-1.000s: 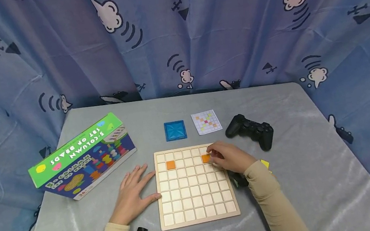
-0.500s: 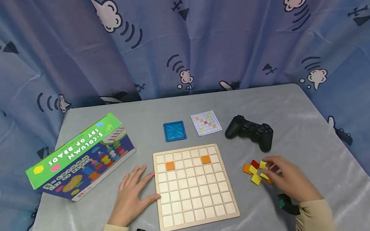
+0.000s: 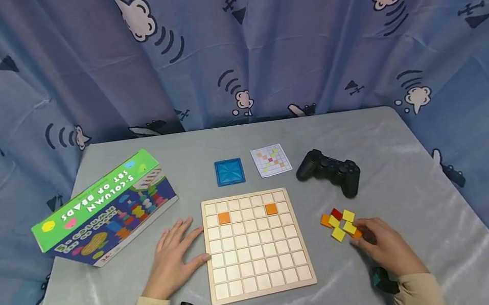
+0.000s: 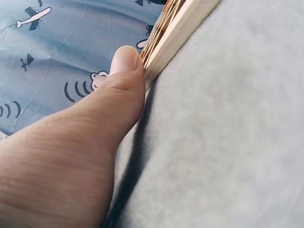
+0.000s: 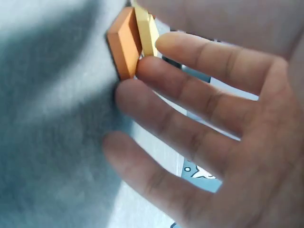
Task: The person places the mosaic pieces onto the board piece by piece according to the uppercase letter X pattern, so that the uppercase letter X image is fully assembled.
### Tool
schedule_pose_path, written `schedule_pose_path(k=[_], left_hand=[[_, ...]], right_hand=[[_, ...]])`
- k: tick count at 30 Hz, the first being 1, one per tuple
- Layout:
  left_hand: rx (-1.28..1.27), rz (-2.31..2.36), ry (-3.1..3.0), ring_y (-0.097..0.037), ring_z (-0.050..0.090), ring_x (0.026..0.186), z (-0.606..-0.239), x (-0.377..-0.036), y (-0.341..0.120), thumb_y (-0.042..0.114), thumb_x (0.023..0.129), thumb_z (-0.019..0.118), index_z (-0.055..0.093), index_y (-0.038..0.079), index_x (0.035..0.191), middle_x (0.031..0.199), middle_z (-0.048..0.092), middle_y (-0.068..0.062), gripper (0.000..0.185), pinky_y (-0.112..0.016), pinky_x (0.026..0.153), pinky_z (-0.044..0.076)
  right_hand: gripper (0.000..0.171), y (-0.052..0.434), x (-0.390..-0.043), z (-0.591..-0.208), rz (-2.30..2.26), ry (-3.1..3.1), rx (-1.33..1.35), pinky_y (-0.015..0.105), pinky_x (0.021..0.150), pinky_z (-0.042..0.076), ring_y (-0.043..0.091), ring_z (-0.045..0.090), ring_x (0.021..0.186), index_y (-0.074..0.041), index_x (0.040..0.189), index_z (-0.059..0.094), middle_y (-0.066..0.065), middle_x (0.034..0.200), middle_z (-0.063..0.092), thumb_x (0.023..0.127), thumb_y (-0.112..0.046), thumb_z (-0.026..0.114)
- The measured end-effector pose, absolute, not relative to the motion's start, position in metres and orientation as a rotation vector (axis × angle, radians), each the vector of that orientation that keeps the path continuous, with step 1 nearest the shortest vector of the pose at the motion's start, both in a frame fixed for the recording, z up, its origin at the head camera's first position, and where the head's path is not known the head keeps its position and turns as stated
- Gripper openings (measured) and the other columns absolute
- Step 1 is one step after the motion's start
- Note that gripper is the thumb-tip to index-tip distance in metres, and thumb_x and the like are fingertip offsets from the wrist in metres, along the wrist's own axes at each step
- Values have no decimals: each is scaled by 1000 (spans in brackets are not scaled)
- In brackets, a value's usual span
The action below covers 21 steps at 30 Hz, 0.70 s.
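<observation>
A wooden grid board [image 3: 260, 274] lies on the grey table, with two orange tiles [image 3: 224, 218] [image 3: 271, 208] in its second row. My left hand [image 3: 175, 254] lies flat beside it, the thumb [image 4: 124, 71] pressed to the board's left edge [image 4: 176, 32]. To the right of the board sits a small pile of loose tiles [image 3: 338, 222] in yellow, orange and red. My right hand [image 3: 377, 246] reaches into the pile's near side. Its fingertips [image 5: 142, 66] and thumb pinch an orange tile [image 5: 123, 42] that lies against a yellow tile [image 5: 146, 31].
A green bead-set box [image 3: 103, 209] stands at the left. Behind the board lie a blue square tile [image 3: 230, 172] and a pattern card [image 3: 271, 160]. A black game controller [image 3: 330, 171] sits behind the tile pile. Patterned blue curtain surrounds the table.
My right hand left the second orange tile on the board, crossed to the tile pile on the right and closed its fingertips on an orange tile. The left hand stayed put.
</observation>
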<state>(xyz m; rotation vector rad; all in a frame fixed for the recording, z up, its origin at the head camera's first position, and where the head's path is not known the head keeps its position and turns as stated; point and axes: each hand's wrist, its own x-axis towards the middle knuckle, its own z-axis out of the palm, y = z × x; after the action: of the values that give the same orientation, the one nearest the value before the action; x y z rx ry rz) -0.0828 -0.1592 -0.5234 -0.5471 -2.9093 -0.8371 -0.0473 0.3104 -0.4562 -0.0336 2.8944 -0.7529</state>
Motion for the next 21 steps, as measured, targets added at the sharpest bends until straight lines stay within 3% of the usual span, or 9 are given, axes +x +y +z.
schedule_pose_path(k=[21], left_hand=[[-542,-843,-2918,-28,23,145,-519,-82,-158,60,82,64,51,27,140,154,34,-4,68,-50,118,10]], right_hand=[[38,309,-49,-464,-696,2954,18,46,78,54,28,61,93,4,117,58,17,106,59,83,-4,73]])
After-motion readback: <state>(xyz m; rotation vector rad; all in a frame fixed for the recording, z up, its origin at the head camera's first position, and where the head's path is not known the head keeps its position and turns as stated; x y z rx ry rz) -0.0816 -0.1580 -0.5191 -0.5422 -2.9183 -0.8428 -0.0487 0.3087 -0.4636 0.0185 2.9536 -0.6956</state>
